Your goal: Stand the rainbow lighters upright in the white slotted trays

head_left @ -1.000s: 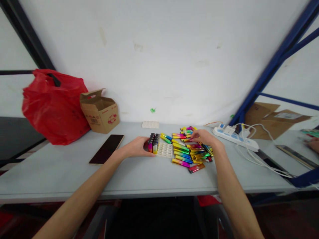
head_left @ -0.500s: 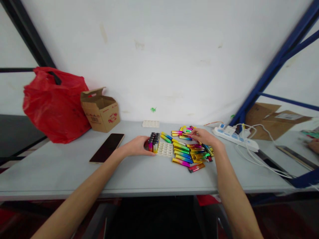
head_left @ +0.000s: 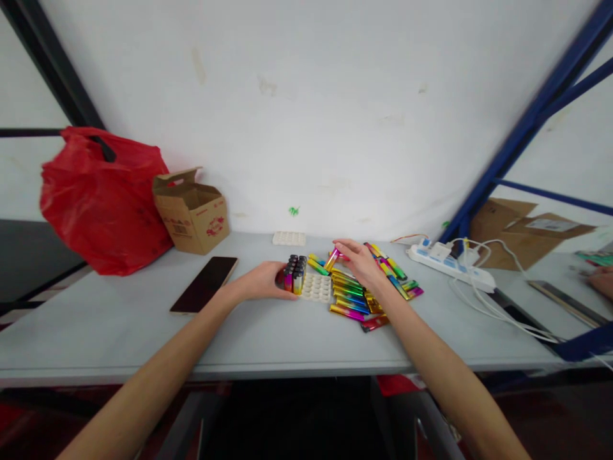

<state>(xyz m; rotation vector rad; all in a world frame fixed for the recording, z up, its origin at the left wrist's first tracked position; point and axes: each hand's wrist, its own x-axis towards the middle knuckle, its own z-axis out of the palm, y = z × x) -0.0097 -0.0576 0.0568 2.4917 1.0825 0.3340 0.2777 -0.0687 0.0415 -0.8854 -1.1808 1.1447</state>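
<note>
A white tray with round hollows lies on the grey table. Several black-topped lighters stand upright in its left part. My left hand wraps round the left side of these lighters, thumb in front. Between the fingertips of my right hand is a shiny yellow and magenta lighter, held tilted above the loose ones, right of the tray. A pile of shiny coloured lighters lies right of the tray, partly under my right forearm.
A second white tray lies by the wall. At left are a dark phone, an open carton and a red bag. A power strip with cables lies at right. Another person's hand shows at the far right edge.
My right hand has moved left from the back of the pile, and a lighter now shows in its fingers. My left hand has stayed at the standing lighters.
</note>
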